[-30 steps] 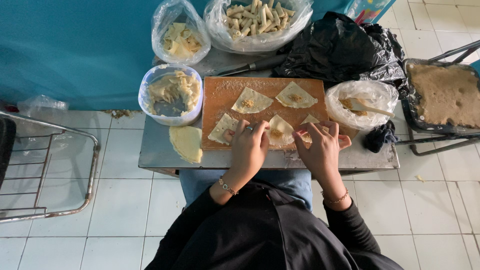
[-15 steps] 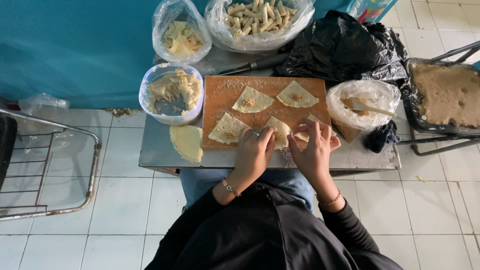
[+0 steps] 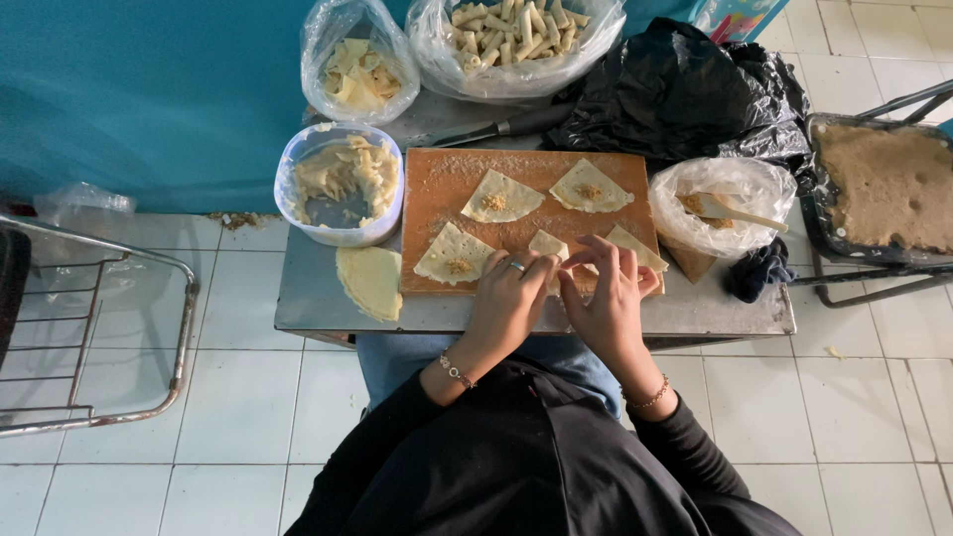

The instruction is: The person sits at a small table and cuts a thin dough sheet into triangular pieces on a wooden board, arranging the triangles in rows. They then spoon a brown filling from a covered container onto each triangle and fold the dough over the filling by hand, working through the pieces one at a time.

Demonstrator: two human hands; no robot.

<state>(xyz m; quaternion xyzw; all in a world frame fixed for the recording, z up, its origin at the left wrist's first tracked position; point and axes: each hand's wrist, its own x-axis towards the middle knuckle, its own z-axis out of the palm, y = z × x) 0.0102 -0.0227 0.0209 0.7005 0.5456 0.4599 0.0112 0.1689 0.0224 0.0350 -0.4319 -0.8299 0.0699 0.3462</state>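
An orange cutting board (image 3: 447, 184) lies on a small metal table (image 3: 318, 303). On it are several triangular pastry wrappers with filling: one at the front left (image 3: 452, 255), two at the back (image 3: 499, 198) (image 3: 591, 187). My left hand (image 3: 511, 298) and my right hand (image 3: 604, 298) meet at the board's front edge, both pinching a folded wrapper (image 3: 548, 245). Another wrapper (image 3: 635, 248) lies just right of my right hand's fingers.
A plastic tub of wrapper scraps (image 3: 340, 182) and a stack of round wrappers (image 3: 369, 281) sit left of the board. A bag of filling with a spoon (image 3: 720, 203) is on the right. Bags of rolled pastries (image 3: 516, 35), a knife (image 3: 496, 129), a black bag (image 3: 675, 94), a filling tray (image 3: 884, 184).
Both hands have moved closer together and slightly toward me over the front-middle wrapper, which now looks more folded. The other wrappers have not moved.
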